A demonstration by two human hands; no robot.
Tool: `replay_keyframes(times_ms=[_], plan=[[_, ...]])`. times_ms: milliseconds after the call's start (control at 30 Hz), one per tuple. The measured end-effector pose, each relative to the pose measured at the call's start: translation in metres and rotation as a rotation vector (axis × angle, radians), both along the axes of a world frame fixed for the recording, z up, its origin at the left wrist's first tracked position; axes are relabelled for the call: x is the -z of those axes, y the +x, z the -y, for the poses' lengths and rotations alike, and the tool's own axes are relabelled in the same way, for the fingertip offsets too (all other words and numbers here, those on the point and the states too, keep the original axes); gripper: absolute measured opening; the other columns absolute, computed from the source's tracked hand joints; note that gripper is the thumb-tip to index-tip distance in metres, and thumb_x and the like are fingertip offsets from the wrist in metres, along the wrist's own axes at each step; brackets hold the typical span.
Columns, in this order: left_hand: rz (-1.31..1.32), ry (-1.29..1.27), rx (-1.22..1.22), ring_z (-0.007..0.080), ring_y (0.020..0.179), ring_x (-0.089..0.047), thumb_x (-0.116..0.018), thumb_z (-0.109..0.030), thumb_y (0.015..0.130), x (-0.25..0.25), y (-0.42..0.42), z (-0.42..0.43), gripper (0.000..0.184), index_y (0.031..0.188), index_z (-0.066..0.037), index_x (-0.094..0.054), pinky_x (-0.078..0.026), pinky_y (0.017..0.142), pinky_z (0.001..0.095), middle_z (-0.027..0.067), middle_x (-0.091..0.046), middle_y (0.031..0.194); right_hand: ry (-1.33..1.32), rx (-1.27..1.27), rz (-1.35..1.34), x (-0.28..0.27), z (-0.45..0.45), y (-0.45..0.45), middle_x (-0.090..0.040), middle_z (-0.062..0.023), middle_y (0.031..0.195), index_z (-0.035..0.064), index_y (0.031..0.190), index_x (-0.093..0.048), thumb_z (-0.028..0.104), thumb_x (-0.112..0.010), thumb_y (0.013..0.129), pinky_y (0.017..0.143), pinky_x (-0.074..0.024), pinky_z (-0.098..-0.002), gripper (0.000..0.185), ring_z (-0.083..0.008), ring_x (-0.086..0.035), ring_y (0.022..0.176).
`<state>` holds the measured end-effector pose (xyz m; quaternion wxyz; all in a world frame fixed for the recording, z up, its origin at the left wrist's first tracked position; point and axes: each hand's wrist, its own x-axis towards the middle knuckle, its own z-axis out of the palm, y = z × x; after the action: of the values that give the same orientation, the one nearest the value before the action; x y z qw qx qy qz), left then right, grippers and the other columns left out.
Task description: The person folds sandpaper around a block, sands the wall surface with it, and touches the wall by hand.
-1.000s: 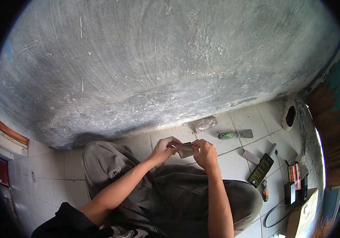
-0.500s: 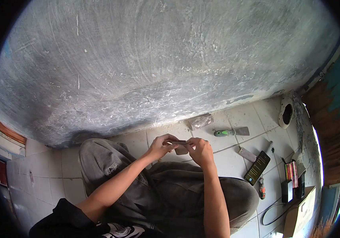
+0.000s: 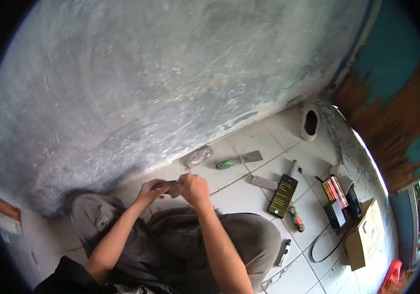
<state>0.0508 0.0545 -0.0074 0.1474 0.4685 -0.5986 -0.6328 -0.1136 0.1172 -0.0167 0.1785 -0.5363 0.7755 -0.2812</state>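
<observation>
A small grey-brown piece of sandpaper (image 3: 174, 190) is held in front of my crossed legs, between both hands. My left hand (image 3: 150, 192) pinches its left side with thumb and fingers. On the other side my right hand (image 3: 195, 188) is closed on its edge, its fingers bent and partly hiding it. Beyond the hands, near the foot of the wall, lies a dusty greyish block (image 3: 199, 157). To its right rests a scraper (image 3: 228, 163) with a green and grey handle and a flat metal blade.
A scuffed grey wall (image 3: 161, 98) rises ahead. On the tiled floor to the right are a phone (image 3: 283, 196) with its screen lit, an orange-and-black handled tool (image 3: 296, 220), a pale shoe (image 3: 309, 122), a dark box with a cable (image 3: 335, 214) and a cardboard box (image 3: 364, 237).
The view has swung to the right, so everything appears further left. My right hand has closed further over the sandpaper, which both hands still hold.
</observation>
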Motion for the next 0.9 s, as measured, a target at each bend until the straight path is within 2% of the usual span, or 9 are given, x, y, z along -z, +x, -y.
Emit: replay_keyframes(times_ms=[133,300,400,467,600,667,800,867,900], plan=[[-0.126,0.082,0.016,0.0156,0.093,-0.059,-0.062,-0.020,0.084,0.010,0.004,0.002,0.036,0.112,0.000,-0.052,-0.050,0.071,0.0278,0.0077,-0.061,0.102,-0.027,0.001,0.048,-0.013,-0.004,0.004,-0.064,-0.0131,0.073,0.0134,0.076,-0.067,0.025,-0.064,0.068,0.068,-0.0497,-0.0408,0.014,-0.0313,-0.063,0.073],[-0.115,0.112,-0.007,0.0160,0.086,-0.060,-0.060,-0.018,0.085,0.016,0.010,-0.001,0.032,0.111,0.000,-0.052,-0.050,0.070,0.0285,0.0072,-0.060,0.099,-0.077,0.015,0.007,-0.009,-0.004,0.010,-0.063,-0.0142,0.070,0.0112,0.072,-0.064,0.023,-0.065,0.067,0.065,-0.0487,-0.0417,0.013,-0.0320,-0.062,0.069],[-0.174,0.103,-0.002,0.0156,0.087,-0.060,-0.059,-0.018,0.085,0.022,0.019,0.002,0.031,0.111,-0.001,-0.052,-0.049,0.071,0.0277,0.0071,-0.060,0.099,-0.173,0.034,-0.038,-0.004,-0.004,0.015,-0.062,-0.0146,0.072,0.0084,0.072,-0.060,0.024,-0.063,0.066,0.064,-0.0480,-0.0426,0.017,-0.0323,-0.062,0.067],[-0.081,0.091,0.016,0.0156,0.088,-0.060,-0.058,-0.017,0.086,0.012,0.017,-0.002,0.032,0.112,-0.001,-0.051,-0.048,0.072,0.0272,0.0071,-0.060,0.101,-0.159,0.020,-0.015,-0.001,-0.002,0.017,-0.062,-0.0156,0.075,0.0081,0.073,-0.060,0.023,-0.063,0.067,0.063,-0.0482,-0.0428,0.017,-0.0329,-0.062,0.066],[-0.156,0.119,-0.008,0.0169,0.090,-0.059,-0.057,-0.017,0.086,0.008,0.014,-0.004,0.034,0.116,-0.002,-0.048,-0.048,0.073,0.0291,0.0073,-0.059,0.103,-0.163,0.030,-0.009,0.000,-0.003,0.020,-0.062,-0.0162,0.076,0.0071,0.075,-0.060,0.024,-0.062,0.068,0.063,-0.0485,-0.0425,0.019,-0.0332,-0.062,0.067],[-0.231,0.146,-0.035,0.0187,0.090,-0.059,-0.058,-0.015,0.084,0.005,0.010,-0.003,0.038,0.118,-0.002,-0.046,-0.048,0.073,0.0306,0.0081,-0.058,0.104,-0.089,-0.023,0.058,0.001,-0.002,0.021,-0.063,-0.0168,0.077,0.0063,0.078,-0.060,0.027,-0.061,0.070,0.063,-0.0487,-0.0424,0.022,-0.0332,-0.062,0.069],[-0.351,0.171,-0.024,0.0202,0.091,-0.059,-0.059,-0.008,0.080,0.014,0.007,0.007,0.042,0.119,-0.005,-0.043,-0.049,0.074,0.0314,0.0084,-0.055,0.107,-0.117,0.019,0.009,-0.008,-0.001,0.020,-0.063,-0.0165,0.076,0.0053,0.077,-0.060,0.028,-0.057,0.074,0.062,-0.0487,-0.0427,0.023,-0.0328,-0.062,0.070],[-0.305,0.059,-0.113,0.0208,0.091,-0.059,-0.062,-0.003,0.075,0.018,0.011,0.004,0.044,0.114,-0.008,-0.041,-0.050,0.074,0.0315,0.0082,-0.052,0.108,-0.121,0.054,-0.043,-0.003,0.001,0.024,-0.063,-0.0170,0.075,0.0048,0.077,-0.060,0.027,-0.055,0.076,0.061,-0.0484,-0.0434,0.023,-0.0326,-0.063,0.069],[-0.324,0.075,-0.061,0.0206,0.090,-0.059,-0.062,-0.002,0.073,0.012,0.010,0.000,0.044,0.110,-0.008,-0.040,-0.050,0.073,0.0314,0.0079,-0.051,0.108,-0.089,0.028,-0.044,-0.004,-0.003,0.024,-0.063,-0.0170,0.075,0.0048,0.077,-0.060,0.027,-0.055,0.076,0.061,-0.0484,-0.0434,0.023,-0.0326,-0.063,0.069]])
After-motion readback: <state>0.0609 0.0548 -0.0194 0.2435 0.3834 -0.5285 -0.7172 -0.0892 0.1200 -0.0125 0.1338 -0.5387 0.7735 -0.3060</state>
